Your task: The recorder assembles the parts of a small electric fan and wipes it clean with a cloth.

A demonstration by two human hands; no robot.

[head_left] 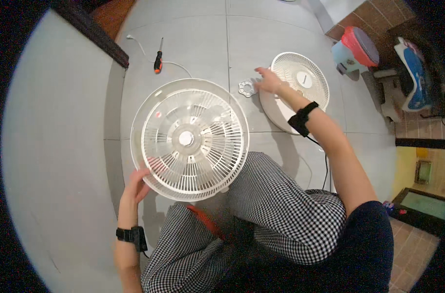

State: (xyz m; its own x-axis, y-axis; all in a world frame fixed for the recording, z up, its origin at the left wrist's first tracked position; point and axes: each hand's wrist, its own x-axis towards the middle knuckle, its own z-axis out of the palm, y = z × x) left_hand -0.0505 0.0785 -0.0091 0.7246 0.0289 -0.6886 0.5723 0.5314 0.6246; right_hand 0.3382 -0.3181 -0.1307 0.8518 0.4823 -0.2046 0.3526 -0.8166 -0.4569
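A person in checked trousers (290, 215) and a dark top (364, 244) works over a white fan head (192, 146) on a grey tiled floor (261, 29). The round, slotted fan head stands just beyond the knees, left of centre, its pale hub (186, 138) facing up toward the worker.

The left hand (138, 184) is at the fan head's near left edge, half open, with fingers curved behind the rim and showing through the slots; how firmly it grips cannot be told from here. The right hand (269, 82) reaches to the far right, open with its fingers stretched out, and appears to hold nothing. Its blurred fingertips are just beside a small white ring (247, 88) with a scalloped edge; whether they touch it cannot be told.

Just right of that hand is a second round white grille (305, 80), overlapping a pale rounded part (281, 112) on its near side. Far left on the tiles lies a screwdriver (158, 61) with a black and orange handle, near a white cord (176, 64) ending in a plug (130, 37). Black straps (303, 118) circle both wrists. At far right stands a pale bin (347, 56) with a red liner (356, 46).
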